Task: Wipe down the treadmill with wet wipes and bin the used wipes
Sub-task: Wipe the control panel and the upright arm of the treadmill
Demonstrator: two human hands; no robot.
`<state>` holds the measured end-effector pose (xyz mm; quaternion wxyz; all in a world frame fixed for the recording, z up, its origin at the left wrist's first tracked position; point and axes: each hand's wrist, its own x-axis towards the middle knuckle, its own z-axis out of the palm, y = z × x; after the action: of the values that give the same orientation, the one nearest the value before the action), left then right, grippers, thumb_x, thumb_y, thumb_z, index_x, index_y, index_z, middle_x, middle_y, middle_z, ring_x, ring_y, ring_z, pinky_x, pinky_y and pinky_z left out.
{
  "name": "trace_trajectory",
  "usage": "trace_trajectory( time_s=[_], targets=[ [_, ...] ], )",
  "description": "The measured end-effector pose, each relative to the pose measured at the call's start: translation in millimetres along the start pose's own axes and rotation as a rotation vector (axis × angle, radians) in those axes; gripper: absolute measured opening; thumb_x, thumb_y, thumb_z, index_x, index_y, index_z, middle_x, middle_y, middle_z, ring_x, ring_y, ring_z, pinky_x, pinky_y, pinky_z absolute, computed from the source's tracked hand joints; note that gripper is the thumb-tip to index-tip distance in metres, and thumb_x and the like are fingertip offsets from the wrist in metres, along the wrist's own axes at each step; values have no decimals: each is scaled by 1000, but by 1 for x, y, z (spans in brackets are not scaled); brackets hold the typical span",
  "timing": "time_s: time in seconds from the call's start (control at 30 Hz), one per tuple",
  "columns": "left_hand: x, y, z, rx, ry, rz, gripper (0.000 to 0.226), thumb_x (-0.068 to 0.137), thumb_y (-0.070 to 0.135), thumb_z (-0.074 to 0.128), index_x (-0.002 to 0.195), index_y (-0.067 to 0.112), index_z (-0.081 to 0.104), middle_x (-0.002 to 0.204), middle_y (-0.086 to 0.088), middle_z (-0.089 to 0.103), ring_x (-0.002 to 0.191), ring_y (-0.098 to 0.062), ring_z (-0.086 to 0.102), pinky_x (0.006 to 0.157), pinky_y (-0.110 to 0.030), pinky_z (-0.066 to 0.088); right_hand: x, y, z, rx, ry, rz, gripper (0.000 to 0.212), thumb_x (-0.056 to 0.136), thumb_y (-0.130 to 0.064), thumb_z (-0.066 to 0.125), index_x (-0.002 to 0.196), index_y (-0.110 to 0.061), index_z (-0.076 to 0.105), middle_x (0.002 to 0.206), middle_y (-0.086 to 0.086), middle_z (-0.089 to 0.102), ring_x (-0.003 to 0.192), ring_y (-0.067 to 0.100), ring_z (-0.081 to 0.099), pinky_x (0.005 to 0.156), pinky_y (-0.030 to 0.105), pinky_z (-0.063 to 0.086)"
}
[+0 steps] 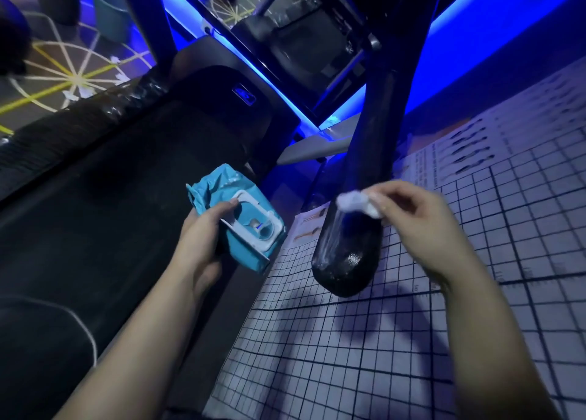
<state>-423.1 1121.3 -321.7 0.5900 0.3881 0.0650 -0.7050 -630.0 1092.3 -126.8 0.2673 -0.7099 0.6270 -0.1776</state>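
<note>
Against the handlebar (358,229), right hand (421,226) pinches a wipe (355,201); left hand (203,239) grips the pack (247,226).

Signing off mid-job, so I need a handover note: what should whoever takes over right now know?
Left hand grips the blue wipes pack above the treadmill belt.
Right hand pinches a white wipe against the black handrail.
Done: wet streaks show on the handrail end.
Left: the rest of the treadmill, then bin the wipe. Two buckets stand on the floor far left, possibly the bin.
</note>
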Motion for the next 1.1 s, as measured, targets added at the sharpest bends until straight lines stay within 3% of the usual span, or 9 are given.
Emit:
trace_trajectory(
  time_s=[0.07,0.23,0.37,0.43,0.5,0.63,0.8,0.93,1.1],
  targets=[
    [0,0,1,-7,-2,-7,36,96,9,69,132,11,68,113,-14,79,99,-32,78,89,-53,63,21,5,-2,-86,90,4,12,98,-17,64,101,-23,74,95,-9,75,92,4,67,82,25,53],
    [-2,1,6,3,-5,-11,35,97,8,68,132,10,68,111,-13,80,97,-30,79,70,-41,65,76,13,19,-516,25,-132,10,94,-19,68,100,-18,76,98,-6,71,92,9,62,76,11,39],
    [-3,2,4,-6,13,-2,36,96,6,68,132,11,67,112,-13,80,101,-33,78,77,-46,66,121,30,35,-960,-124,-174,19,96,-18,63,107,-12,77,107,11,67,105,31,57,90,35,47],
    [-4,2,1,-25,17,-3,37,96,7,68,133,12,67,114,-14,79,103,-33,78,84,-51,64,129,34,40,-1186,-239,-123,20,96,-18,60,106,-18,77,103,9,63,102,33,52,86,35,44],
    [-5,3,-1,-34,22,-1,35,97,6,67,131,12,66,108,-12,80,98,-31,79,81,-50,65,128,32,45,-1308,-320,-81,23,95,-16,57,107,-21,76,101,7,56,96,30,43,82,33,36],
    [-7,1,-3,-55,41,9,29,98,4,65,125,13,67,92,-6,81,78,-22,80,60,-38,63,125,21,56,-1347,-385,-23,26,89,-1,56,110,-12,67,116,16,61,103,34,47,86,37,37],
    [-9,-4,-4,-68,20,-11,34,97,2,66,130,11,67,103,-9,81,88,-25,79,73,-42,67,118,20,58,-1319,-420,19,24,91,-9,61,113,-15,69,114,15,64,104,34,48,82,35,33],
    [-10,-3,-3,-66,10,-7,35,97,1,66,131,9,66,98,-8,81,83,-23,79,71,-41,66,104,8,54,-1258,-459,60,21,94,-22,63,112,-18,72,116,16,64,113,36,50,85,35,32],
    [-10,1,-6,-94,11,1,33,97,0,65,129,9,66,99,-10,81,86,-25,79,76,-45,67,86,-12,55,-1199,-474,116,23,97,-14,57,115,-18,72,120,17,60,101,35,46,87,34,35]
  ],
)
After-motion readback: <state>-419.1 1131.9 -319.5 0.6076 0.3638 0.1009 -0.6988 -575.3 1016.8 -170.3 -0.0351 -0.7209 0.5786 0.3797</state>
